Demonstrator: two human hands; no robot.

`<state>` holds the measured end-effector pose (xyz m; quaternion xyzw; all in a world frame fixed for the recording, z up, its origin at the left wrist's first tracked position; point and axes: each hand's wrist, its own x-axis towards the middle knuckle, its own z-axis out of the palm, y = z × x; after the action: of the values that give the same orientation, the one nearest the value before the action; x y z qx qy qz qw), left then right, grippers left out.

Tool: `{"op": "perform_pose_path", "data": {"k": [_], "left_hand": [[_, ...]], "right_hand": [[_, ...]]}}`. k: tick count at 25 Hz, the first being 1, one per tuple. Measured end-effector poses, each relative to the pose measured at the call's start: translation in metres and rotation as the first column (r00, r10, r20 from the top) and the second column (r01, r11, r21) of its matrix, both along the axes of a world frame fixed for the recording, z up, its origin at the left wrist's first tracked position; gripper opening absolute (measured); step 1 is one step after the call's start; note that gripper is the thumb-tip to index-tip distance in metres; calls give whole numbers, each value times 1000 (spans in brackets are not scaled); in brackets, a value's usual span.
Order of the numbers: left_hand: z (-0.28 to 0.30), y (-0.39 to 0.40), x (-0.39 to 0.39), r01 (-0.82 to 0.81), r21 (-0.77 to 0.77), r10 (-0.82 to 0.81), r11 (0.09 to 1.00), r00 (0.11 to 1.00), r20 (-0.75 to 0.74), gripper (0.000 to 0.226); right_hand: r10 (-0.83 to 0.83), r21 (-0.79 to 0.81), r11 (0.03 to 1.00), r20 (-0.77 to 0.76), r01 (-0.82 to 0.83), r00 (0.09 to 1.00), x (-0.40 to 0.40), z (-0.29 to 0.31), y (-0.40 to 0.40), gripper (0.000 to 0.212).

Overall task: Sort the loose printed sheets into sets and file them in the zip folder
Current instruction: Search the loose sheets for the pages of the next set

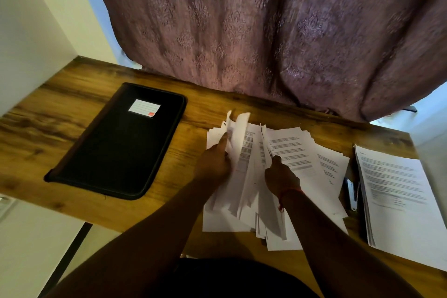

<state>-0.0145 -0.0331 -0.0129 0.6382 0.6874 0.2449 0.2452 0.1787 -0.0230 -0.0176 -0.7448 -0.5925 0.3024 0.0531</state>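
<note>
- Centrally, from the head view: both hands worked into a fanned heap of loose printed sheets (285, 152) spread on a wooden table (72, 113).
- Left hand (214, 163) curled round the left portion of that heap, index finger stretched up along a lifted sheet, several pages raised on edge just right of its knuckles.
- Right hand (281, 176) pinched shut on the edges of a few sheets, thumb tip pressed at their lower corner; printed text visible right above and right of that pinch.
- Red thread (287, 195) tied at the right wrist, directly behind that grip.
- Well left of the left hand's hold: black zip folder (121, 143), lying flat and closed, white label (144, 107) with a red mark near its far end.
- Well right of the right hand's pinch: neat stack of printed pages (399, 196), squared up, apart from the loose heap.
- Between that stack and the heap, right of the pinch: a small dark and white object (350, 191), partly hidden, kind unclear.
- Beyond both grips: purple patterned curtain (266, 31) hung down to the table's far edge.
</note>
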Motion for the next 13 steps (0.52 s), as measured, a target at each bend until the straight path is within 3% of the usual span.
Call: {"op": "perform_pose_path", "data": {"k": [3,6,9,11,13], "left_hand": [[-4,1,7,116,-19,-118,993,983,-140,64],[-3,-1,12,125,-40,-130,991,984,-125,66],[-1,0,10,-60,-87,72,994,988,136,69],[1,0,3,-232,-132,264,964,902,343,74],[3,-1,-6,-314,-207,373,927,834,406,92]], "right_hand": [[3,-3,1000,30,-3,1000,-2,0,-1,24],[8,0,1000,40,-8,999,-2,0,0,27],[7,-10,1000,11,-7,1000,-1,0,0,23],[4,-7,1000,2,-4,1000,-1,1,-1,23],[4,-5,1000,1,-4,1000,-1,2,-2,24]]}}
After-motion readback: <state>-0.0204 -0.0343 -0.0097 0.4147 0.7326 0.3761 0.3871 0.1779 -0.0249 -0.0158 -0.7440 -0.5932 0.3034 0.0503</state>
